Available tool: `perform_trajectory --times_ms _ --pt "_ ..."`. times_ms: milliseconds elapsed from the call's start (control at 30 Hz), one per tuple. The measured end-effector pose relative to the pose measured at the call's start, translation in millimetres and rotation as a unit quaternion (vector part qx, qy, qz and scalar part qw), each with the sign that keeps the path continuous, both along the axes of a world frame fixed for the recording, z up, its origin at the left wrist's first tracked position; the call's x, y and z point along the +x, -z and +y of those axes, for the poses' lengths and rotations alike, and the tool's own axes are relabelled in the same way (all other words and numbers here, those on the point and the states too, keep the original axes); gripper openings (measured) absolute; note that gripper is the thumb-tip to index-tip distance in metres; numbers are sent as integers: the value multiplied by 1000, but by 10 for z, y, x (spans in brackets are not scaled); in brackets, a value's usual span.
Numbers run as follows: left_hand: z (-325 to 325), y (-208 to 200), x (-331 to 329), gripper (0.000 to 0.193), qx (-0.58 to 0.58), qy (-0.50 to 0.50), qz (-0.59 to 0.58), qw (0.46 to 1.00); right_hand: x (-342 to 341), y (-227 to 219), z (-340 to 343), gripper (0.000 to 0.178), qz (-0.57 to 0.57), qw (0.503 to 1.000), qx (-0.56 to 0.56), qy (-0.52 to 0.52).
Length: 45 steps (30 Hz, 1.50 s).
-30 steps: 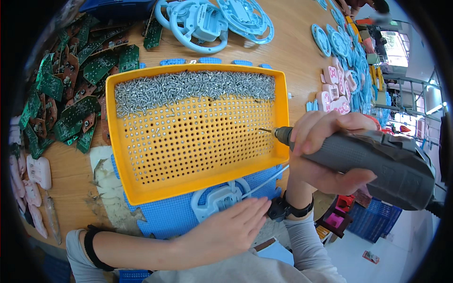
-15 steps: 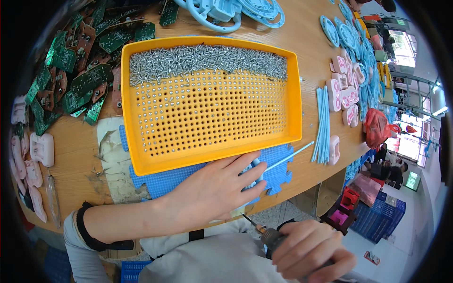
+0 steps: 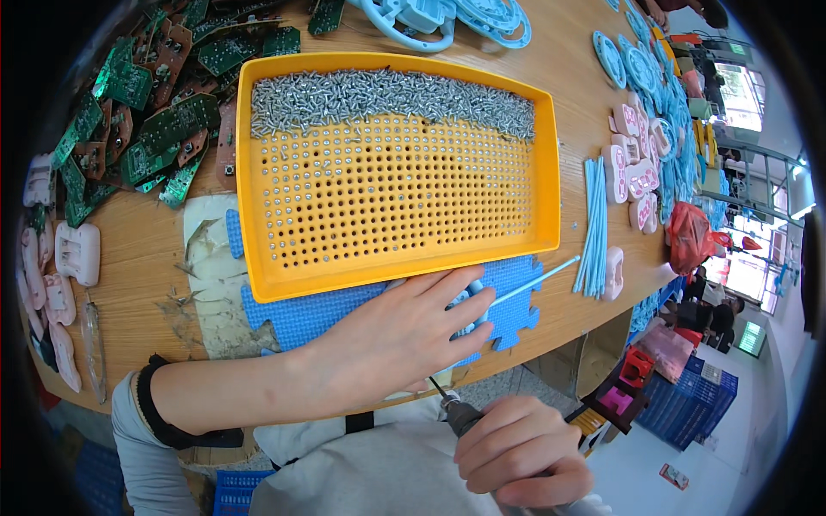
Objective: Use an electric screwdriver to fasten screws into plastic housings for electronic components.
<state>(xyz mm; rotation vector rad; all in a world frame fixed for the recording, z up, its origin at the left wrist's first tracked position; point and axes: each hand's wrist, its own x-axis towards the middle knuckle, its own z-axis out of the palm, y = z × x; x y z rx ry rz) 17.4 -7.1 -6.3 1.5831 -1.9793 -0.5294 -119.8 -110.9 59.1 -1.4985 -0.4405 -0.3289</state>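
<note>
My left hand (image 3: 409,322) reaches across the work area with its fingers bent over a light blue plastic part (image 3: 465,322), pressing it against the blue foam mat (image 3: 514,301). Most of that part is hidden under the palm and fingers. A thin light blue rod (image 3: 551,273) sticks out from it to the right. In my right hand (image 3: 523,451) is an electric screwdriver (image 3: 462,416), closed in the fist, its thin bit pointing up and left close below my left hand. Beyond my left hand lies a yellow perforated tray (image 3: 400,277) with a band of small silver screws (image 3: 391,99).
Green and brown circuit boards (image 3: 163,129) are heaped at the far left. Pink plastic shells (image 3: 77,254) lie at the left edge, more at the right. A bundle of light blue rods (image 3: 592,228) lies right of the tray. Blue steering-wheel-shaped parts (image 3: 413,26) sit at the back.
My right hand and the screwdriver have moved left and slightly up, bringing the bit nearer my left hand. The tray and table appear shifted slightly up and right in view.
</note>
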Motion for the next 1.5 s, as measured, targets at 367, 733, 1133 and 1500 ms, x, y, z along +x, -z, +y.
perform_trajectory --times_ms 367,733,1133,1500 --pt "-5 -10 -18 79 9 -5 13 1000 212 37 22 10 -59 998 16 -5" --pt "-37 -78 38 77 30 25 16 999 422 -163 -152 11 -96 985 118 -81" --pt "-71 -100 98 88 72 54 -29 996 887 53 -1058 74 -114 971 -73 197" --pt "-86 -97 71 94 72 44 -48 995 932 221 -1077 78 -91 971 -63 209"
